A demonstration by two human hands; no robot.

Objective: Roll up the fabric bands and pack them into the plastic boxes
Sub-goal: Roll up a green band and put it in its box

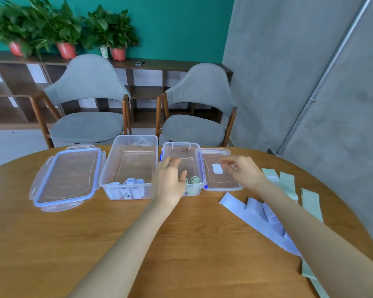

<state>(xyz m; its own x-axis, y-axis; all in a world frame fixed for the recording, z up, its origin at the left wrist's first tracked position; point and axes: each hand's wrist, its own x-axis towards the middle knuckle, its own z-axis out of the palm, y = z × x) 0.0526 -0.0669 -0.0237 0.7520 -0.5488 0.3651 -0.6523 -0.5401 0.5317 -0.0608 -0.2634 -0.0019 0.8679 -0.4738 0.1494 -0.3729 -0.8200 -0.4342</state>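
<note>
At the centre of the frame the left hand (169, 181) hovers at the near end of the small box (182, 148) — fingers loosely spread, holding nothing — beside green rolls (195, 180) inside it. The right hand (243, 172) hangs over a lid (221, 186), fingers relaxed, empty. White rolls (130, 182) stand in the big box (136, 139); unrolled bands (254, 214) lie lower right on the table (95, 233).

Round wooden table (52, 244); two grey chairs (84, 108) behind; potted plants (65, 29) on shelf (13, 87) (small dark item there, probably keys).
</note>
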